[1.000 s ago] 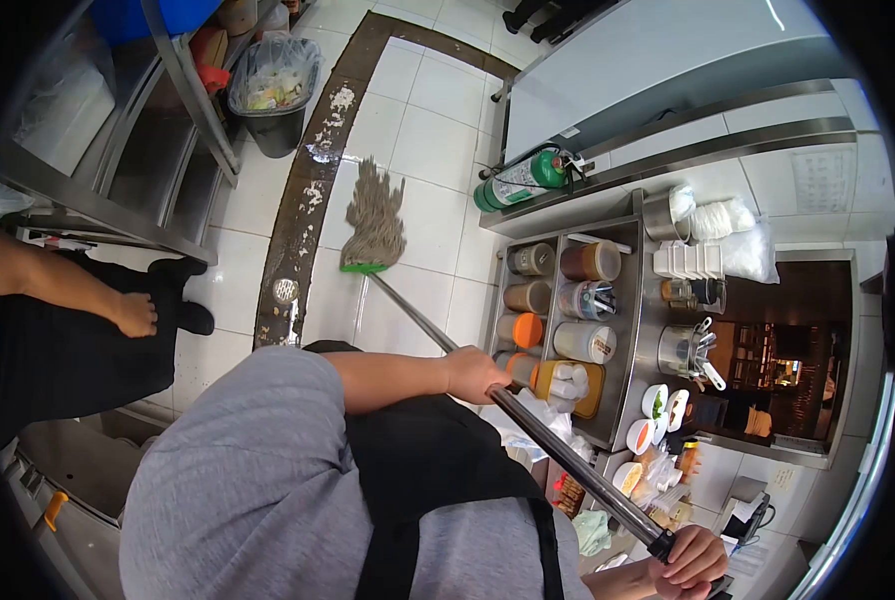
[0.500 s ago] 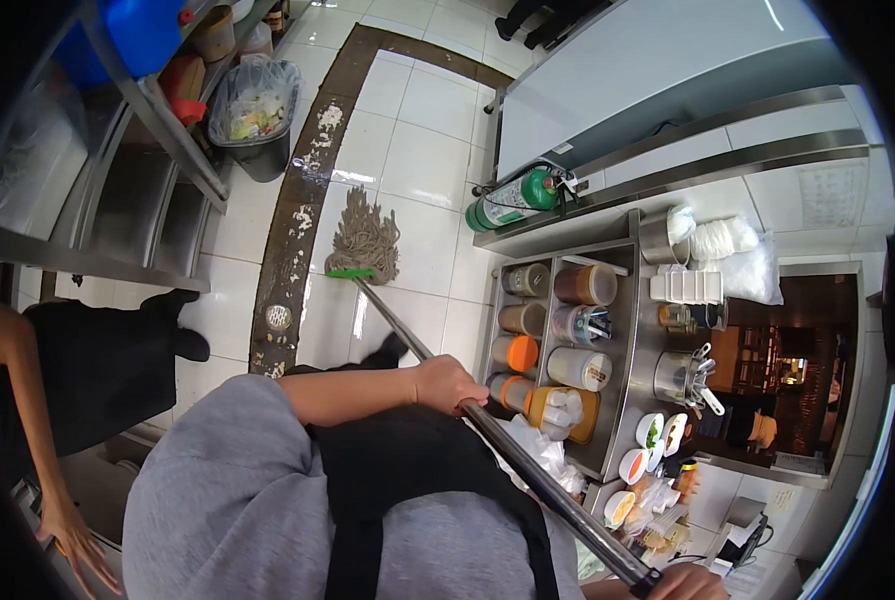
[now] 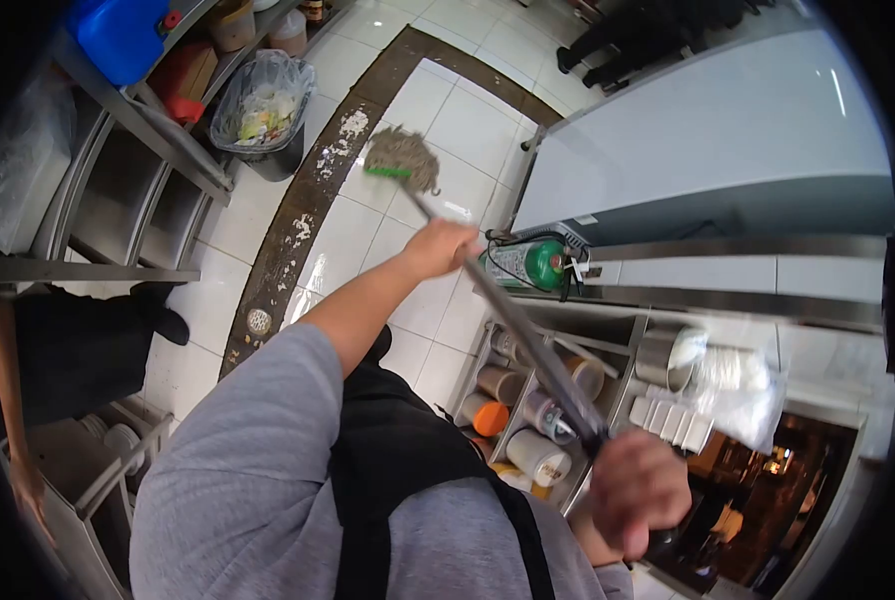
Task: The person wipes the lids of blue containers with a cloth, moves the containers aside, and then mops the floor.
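A string mop (image 3: 528, 335) with a metal pole slants across the view, its grey strands flat on the white tile floor and a green clamp above them. My left hand (image 3: 440, 248), arm stretched forward, is wrapped round the middle of the pole. My right hand (image 3: 640, 492), somewhat blurred, is closed round the upper end near my chest. The mop's head lies right of a worn brown floor strip (image 3: 303, 225).
A lined trash bin (image 3: 268, 120) stands by metal shelving at left. Another person's arm (image 3: 13, 420) and dark clothing are at far left. On the right are a green fire extinguisher (image 3: 533, 264), a shelf of containers (image 3: 540, 458) and a white-topped unit (image 3: 708, 130). Dark-clothed legs (image 3: 618, 50) show at the top.
The mop head has slid forward and slightly right along the floor. My left arm has stretched out with the pole; my right hand has risen forward. The view has shifted.
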Demonstrator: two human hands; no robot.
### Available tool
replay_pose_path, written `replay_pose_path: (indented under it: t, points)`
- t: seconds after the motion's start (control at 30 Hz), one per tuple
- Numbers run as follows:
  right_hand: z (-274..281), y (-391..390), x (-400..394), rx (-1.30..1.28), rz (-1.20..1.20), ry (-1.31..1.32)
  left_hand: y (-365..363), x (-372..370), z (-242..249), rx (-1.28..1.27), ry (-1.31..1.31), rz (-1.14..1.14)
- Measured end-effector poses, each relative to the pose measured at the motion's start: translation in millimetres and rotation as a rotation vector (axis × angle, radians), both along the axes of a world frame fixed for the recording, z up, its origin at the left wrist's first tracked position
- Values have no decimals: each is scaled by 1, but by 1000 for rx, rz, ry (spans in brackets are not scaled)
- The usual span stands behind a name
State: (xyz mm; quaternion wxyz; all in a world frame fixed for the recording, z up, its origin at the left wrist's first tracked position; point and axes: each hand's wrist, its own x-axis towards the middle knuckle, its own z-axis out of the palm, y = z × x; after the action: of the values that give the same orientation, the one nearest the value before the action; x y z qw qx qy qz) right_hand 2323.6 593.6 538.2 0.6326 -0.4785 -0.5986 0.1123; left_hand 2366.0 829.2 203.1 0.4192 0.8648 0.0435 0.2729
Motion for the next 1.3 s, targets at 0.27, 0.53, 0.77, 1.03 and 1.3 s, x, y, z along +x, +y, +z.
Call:
replay_pose_path:
  t: [0.27, 0.53, 0.77, 1.03, 1.3]
  points:
    - [-106, 80, 128, -147, -279, 49, 13, 2, -14, -6, 731, 183]
    - [-58, 104, 167, -28, -197, -42, -12, -376, -150, -232, 1531, 338]
    - [112, 85, 186, -165, 139, -163, 11, -556, -128, -562, 1713, 851]
    - [33, 248, 325, 135, -794, -258, 122, -359, -87, -613, 878, 776]
    - [-128, 431, 284, -534, -122, -230, 78, -395, -72, -766, 638, 947]
